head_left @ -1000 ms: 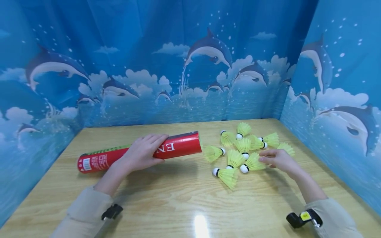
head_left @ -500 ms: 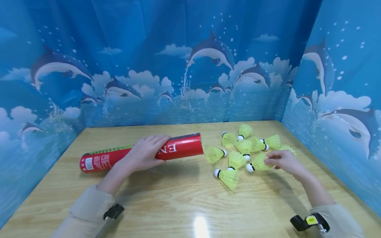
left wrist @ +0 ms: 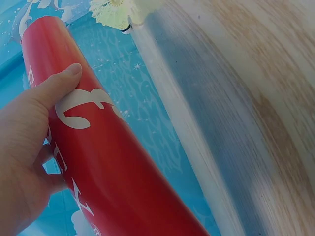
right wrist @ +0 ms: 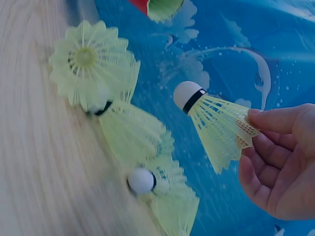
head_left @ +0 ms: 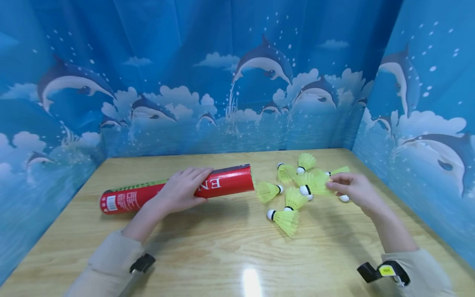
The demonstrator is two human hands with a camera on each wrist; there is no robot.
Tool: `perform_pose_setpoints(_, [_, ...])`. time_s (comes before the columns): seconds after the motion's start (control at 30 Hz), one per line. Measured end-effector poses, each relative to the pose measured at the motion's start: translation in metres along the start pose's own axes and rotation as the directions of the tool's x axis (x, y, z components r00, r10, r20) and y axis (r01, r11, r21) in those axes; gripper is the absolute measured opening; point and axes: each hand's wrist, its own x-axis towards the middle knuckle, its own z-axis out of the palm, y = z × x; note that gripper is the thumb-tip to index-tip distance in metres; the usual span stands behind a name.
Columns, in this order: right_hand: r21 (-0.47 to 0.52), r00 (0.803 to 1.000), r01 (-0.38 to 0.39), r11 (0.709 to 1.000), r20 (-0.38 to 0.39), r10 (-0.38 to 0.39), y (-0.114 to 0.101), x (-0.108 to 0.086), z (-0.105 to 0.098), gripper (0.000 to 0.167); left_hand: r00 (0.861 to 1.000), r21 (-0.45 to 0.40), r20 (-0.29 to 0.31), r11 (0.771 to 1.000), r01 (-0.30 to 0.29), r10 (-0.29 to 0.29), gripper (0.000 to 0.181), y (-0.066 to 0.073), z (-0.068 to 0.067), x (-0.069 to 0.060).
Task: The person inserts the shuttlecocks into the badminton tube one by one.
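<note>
My left hand (head_left: pixel 182 189) grips a red shuttlecock tube (head_left: pixel 231 181) from above. The tube lies slanted, its left end down on the table and its right end raised toward the shuttlecocks. In the left wrist view the thumb presses along the red tube (left wrist: pixel 113 162). My right hand (head_left: pixel 354 192) pinches the skirt edge of a yellow shuttlecock (head_left: pixel 315 185), held above the pile with its white cork pointing left. The right wrist view shows that shuttlecock (right wrist: pixel 216 123) between thumb and fingers, apart from the others.
Several more yellow shuttlecocks lie on the wooden table (head_left: pixel 222 255), among them one at the front (head_left: pixel 285 220) and one by the tube's raised end, a shuttlecock (head_left: pixel 268 192) with its cork to the right. A blue dolphin-print curtain (head_left: pixel 185 82) stands behind and at the sides.
My right hand has pinched a shuttlecock from the right of the pile and lifted it above the others. The left hand and the tube have stayed nearly still.
</note>
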Motion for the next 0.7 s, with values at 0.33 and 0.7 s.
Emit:
perform_pose_setpoints(0.33, [0.157, 0.996, 0.073, 0.985, -0.065, -0.064, -0.037, 0.020, 0.037, 0.039, 1.000, 0.019, -0.011, 1.000, -0.022, 0.023, 0.092, 0.001, 0.006, 0.000])
perform_pose_setpoints(0.7, [0.318, 0.988, 0.150, 0.936, -0.063, -0.137, -0.067, 0.035, 0.081, 0.028, 0.999, 0.040, 0.001, 0.998, -0.045, 0.045, 0.091, 0.004, 0.008, -0.001])
